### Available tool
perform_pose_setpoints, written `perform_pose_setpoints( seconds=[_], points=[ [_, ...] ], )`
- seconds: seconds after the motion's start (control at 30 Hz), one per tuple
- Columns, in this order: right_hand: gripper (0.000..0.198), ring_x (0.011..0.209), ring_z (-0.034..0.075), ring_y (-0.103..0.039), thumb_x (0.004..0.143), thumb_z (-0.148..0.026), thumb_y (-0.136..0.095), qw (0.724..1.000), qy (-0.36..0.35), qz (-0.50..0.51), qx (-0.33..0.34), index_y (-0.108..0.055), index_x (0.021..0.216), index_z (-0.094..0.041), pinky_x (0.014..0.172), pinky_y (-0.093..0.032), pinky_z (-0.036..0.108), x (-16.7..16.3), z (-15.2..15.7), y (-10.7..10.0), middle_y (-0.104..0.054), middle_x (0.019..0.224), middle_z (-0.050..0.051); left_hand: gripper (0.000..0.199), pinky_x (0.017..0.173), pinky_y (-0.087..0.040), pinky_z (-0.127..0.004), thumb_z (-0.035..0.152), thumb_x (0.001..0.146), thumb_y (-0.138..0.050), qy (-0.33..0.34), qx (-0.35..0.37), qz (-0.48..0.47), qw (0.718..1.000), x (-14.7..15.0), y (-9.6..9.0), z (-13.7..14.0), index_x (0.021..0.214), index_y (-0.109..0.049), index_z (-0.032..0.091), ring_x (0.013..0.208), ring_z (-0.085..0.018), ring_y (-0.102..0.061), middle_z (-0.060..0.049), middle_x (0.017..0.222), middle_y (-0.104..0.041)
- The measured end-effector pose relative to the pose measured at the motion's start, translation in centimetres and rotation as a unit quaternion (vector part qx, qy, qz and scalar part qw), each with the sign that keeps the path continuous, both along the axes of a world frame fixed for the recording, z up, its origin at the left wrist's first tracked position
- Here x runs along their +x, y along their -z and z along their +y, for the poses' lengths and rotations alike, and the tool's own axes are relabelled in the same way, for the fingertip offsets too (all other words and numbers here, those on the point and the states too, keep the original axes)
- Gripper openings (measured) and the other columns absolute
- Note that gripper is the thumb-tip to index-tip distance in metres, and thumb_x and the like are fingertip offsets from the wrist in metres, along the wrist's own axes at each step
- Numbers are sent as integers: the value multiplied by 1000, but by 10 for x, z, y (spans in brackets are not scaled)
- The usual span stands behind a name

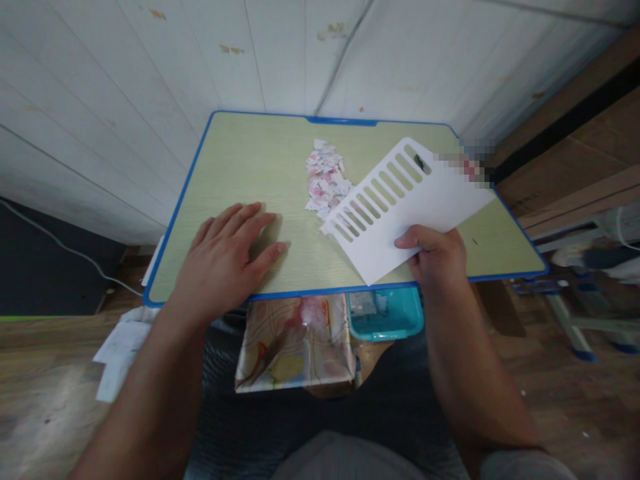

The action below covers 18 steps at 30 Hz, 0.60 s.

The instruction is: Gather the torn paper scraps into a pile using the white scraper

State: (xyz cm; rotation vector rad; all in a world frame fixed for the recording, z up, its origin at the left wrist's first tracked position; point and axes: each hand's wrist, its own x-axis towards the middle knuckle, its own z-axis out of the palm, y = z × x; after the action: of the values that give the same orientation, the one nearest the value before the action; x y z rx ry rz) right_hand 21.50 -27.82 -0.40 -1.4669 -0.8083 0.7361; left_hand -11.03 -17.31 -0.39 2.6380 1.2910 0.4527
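Paper scraps (326, 181), blue-edged table (255, 163), panelled wall (280, 70)

Mid-frame, the counter (245, 163) is pale yellow-green, edged blue; the scraps (325, 179) mix white and pink. Right of centre, the sheet (425, 207) is white. Lower centre, a cream cover (290, 367) is patterned red and yellow; the bin (386, 335) is turquoise.
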Motion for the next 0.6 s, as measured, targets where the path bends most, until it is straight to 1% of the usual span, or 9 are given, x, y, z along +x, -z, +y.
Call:
perform_pose_setpoints(
  seconds=[0.1,0.13,0.2,0.27,0.33,0.4,0.53,0.6],
  points=[
    [17,43,13,-42,65,-31,-78,999,20,22,38,-62,63,-26,36,-28,30,-4,5,-4,-54,55,-3,60,146,-34,-61,64,119,-48,0,4,-4,1000,0,1,0,167,-65,32,175,-37,-45,-7,184,-56],
    [18,44,14,-44,69,-32,-81,999,19,17,48,-64,64,-26,37,-31,30,-5,6,-6,-56,55,-2,60,146,-34,-61,64,119,-48,1,4,-6,1000,0,1,0,166,-65,31,175,-37,-46,-8,183,-57],
    [25,47,15,-52,80,-36,-85,999,-1,-21,47,-69,65,-25,44,-43,31,-9,6,-9,-64,58,0,60,146,-35,-62,63,119,-48,4,5,-8,1000,1,1,-1,166,-66,30,175,-37,-46,-8,183,-57],
    [32,54,17,-62,90,-42,-85,996,-36,-83,21,-74,66,-24,56,-56,34,-12,5,-13,-73,65,4,60,146,-35,-62,62,119,-48,5,5,-8,1000,1,0,-1,166,-66,29,175,-37,-46,-8,183,-58],
    [36,62,20,-69,95,-46,-84,989,-72,-132,-10,-76,67,-25,68,-64,36,-16,2,-16,-79,72,5,60,146,-35,-62,62,119,-49,4,7,-7,1000,2,0,-2,166,-65,29,175,-37,-46,-9,183,-58],
    [38,65,21,-71,95,-49,-83,982,-94,-162,-27,-75,66,-26,73,-65,37,-19,1,-19,-79,73,5,59,146,-35,-62,61,119,-49,4,9,-7,1000,2,-1,-2,166,-66,29,175,-37,-46,-9,183,-58],
    [39,65,22,-69,97,-52,-80,969,-132,-202,-48,-77,67,-27,72,-62,39,-19,-1,-20,-76,70,4,57,146,-35,-61,60,119,-49,5,7,-8,1000,3,-2,-4,165,-67,29,175,-36,-46,-8,183,-57],
    [40,67,23,-70,96,-51,-80,967,-142,-206,-54,-76,65,-27,72,-61,38,-18,-2,-19,-75,69,4,57,146,-34,-60,60,119,-50,3,6,-7,1000,3,-2,-4,165,-67,29,176,-36,-45,-8,183,-57]
  ],
)
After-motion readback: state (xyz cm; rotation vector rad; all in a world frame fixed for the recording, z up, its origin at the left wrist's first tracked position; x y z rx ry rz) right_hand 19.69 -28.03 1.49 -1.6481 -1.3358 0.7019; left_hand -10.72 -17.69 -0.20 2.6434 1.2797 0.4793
